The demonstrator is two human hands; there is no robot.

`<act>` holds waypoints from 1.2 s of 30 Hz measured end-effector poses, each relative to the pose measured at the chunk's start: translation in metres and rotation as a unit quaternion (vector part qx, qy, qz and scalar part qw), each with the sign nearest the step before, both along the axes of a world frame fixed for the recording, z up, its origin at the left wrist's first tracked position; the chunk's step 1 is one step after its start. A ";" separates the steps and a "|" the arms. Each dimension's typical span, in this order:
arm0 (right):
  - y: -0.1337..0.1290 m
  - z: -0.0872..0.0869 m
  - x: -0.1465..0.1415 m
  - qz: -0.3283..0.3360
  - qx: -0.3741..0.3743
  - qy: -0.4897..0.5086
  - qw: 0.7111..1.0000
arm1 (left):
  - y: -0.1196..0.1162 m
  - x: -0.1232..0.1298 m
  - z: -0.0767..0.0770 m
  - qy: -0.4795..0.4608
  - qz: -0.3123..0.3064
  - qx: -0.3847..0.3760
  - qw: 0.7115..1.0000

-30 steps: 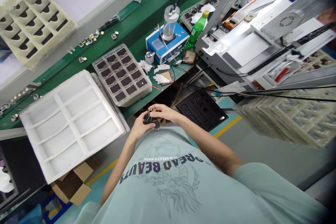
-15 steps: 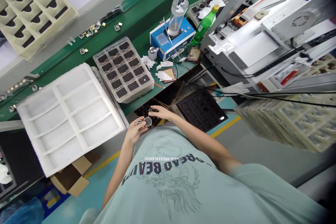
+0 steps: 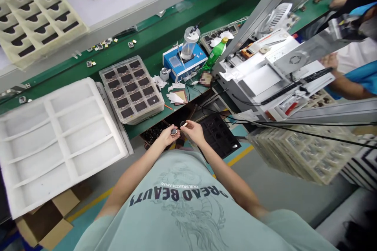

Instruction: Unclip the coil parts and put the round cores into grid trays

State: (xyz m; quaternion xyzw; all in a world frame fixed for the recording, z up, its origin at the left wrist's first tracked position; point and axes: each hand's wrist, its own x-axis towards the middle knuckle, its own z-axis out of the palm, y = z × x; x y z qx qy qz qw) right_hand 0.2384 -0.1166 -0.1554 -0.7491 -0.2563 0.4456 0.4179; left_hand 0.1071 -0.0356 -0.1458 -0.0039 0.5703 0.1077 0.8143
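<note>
My left hand (image 3: pixel 169 135) is closed, palm up, around a round metal-rimmed disc (image 3: pixel 174 131) with a dark face. The disc looks like a watch case. A short gap to the right, my right hand (image 3: pixel 194 131) pinches a small round piece (image 3: pixel 183 124), dark on top with a pale edge, its kind too small to tell. Both hands are in front of my body, just off the bench edge. Under them sits an open box of dark shiny parts (image 3: pixel 153 134), partly hidden by my left hand. A black compartment tray (image 3: pixel 219 135) lies low beside my right hand.
Clear plastic trays (image 3: pixel 133 90) stand stacked on the green bench. A white foam tray (image 3: pixel 63 141) juts out at left. Behind are a blue device (image 3: pixel 185 64) and a green bottle (image 3: pixel 216 53). At right are a white machine (image 3: pixel 259 82), cables and a co-worker's arm (image 3: pixel 350 84).
My left hand held two round pieces together; now one shows there, and my right hand, earlier over the parts box, pinches a round piece. The view has shifted, showing more at the right.
</note>
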 end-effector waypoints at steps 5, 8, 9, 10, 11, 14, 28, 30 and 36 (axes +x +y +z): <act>0.018 0.007 0.046 0.024 -0.087 -0.228 0.970 | 0.027 0.051 -0.023 0.058 0.020 -0.012 0.998; 0.010 0.009 0.059 -0.058 -0.019 -0.122 0.991 | 0.038 0.070 -0.032 0.072 0.036 -0.010 0.997; 0.005 0.009 0.061 -0.088 0.003 -0.049 0.995 | 0.041 0.074 -0.035 0.076 0.040 -0.008 0.996; -0.001 0.009 0.063 -0.115 0.018 0.030 0.993 | 0.043 0.077 -0.037 0.079 0.044 -0.007 0.996; -0.006 0.010 0.064 -0.136 0.027 0.102 0.985 | 0.044 0.078 -0.040 0.081 0.045 -0.005 0.996; -0.015 0.014 0.064 -0.162 0.035 0.213 0.963 | 0.047 0.080 -0.044 0.086 0.038 0.000 0.996; 0.078 0.063 0.017 0.051 0.117 0.098 0.987 | -0.002 -0.037 0.037 -0.031 -0.016 0.134 0.990; 0.106 0.070 0.001 0.100 0.140 0.037 0.984 | -0.007 -0.059 0.048 -0.040 -0.013 0.173 0.984; 0.166 0.071 -0.037 0.262 0.173 -0.248 0.916 | -0.017 -0.101 0.076 -0.029 -0.010 0.272 0.962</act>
